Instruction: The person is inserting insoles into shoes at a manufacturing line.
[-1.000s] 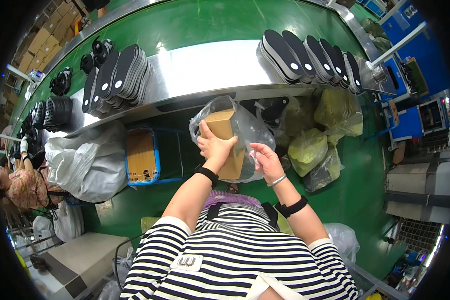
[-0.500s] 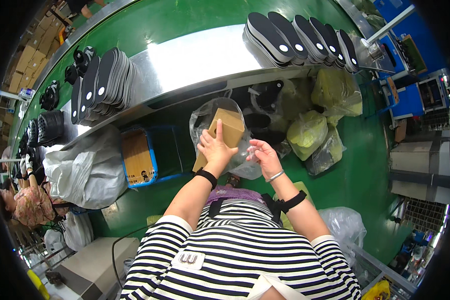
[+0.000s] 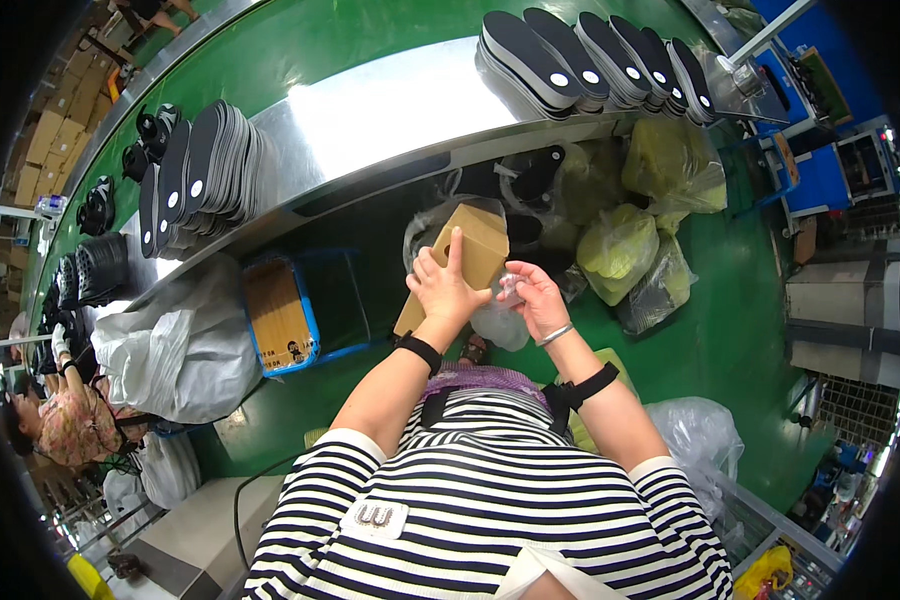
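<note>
A brown cardboard box [image 3: 478,240] is held at a tilt in front of my body, below the level of the metal bench. My left hand [image 3: 446,296] grips it, with fingers spread over its near face and the thumb toward the right edge. My right hand [image 3: 540,302] is beside the box's lower right edge. Its thumb and fingertips pinch a small piece of clear plastic [image 3: 511,289], whose exact kind I cannot make out. Behind and below the box shows a clear plastic bag [image 3: 500,326], partly hidden by my hands.
Stacks of black insoles [image 3: 520,65] stand on the metal bench [image 3: 360,120], with more insole stacks [image 3: 210,165] at its left. Yellow-green bundles in plastic [image 3: 618,245] lie under it. A blue-framed crate [image 3: 282,315] and white sack [image 3: 175,340] are left; a co-worker [image 3: 80,415] sits farther left.
The box and my left hand have shifted slightly to the right. My right hand has come closer to the box, its fingertips now beside the edge.
</note>
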### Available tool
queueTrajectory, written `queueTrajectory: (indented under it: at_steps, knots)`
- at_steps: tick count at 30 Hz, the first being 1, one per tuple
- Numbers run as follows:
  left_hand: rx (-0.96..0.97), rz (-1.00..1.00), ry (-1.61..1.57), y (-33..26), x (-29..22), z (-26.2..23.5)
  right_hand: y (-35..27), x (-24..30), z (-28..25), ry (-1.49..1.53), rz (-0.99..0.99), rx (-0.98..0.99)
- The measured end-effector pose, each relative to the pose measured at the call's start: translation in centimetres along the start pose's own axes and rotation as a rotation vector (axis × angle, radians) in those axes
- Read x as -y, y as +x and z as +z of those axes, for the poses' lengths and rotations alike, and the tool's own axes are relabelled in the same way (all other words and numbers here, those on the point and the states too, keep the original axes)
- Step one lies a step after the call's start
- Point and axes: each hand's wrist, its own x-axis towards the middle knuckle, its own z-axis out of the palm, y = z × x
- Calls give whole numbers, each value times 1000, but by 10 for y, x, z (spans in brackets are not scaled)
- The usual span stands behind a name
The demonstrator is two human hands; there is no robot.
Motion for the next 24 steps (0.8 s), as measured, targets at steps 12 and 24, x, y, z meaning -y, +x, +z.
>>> queueTrajectory:
  at_steps: [12,24]
  knots:
    - [-20,-129,-91,3,3,-9,-3,-1,-4,10,11,19]
    - [-134,-64,-167,1,12,-15,-7,0,-9,12,0,15]
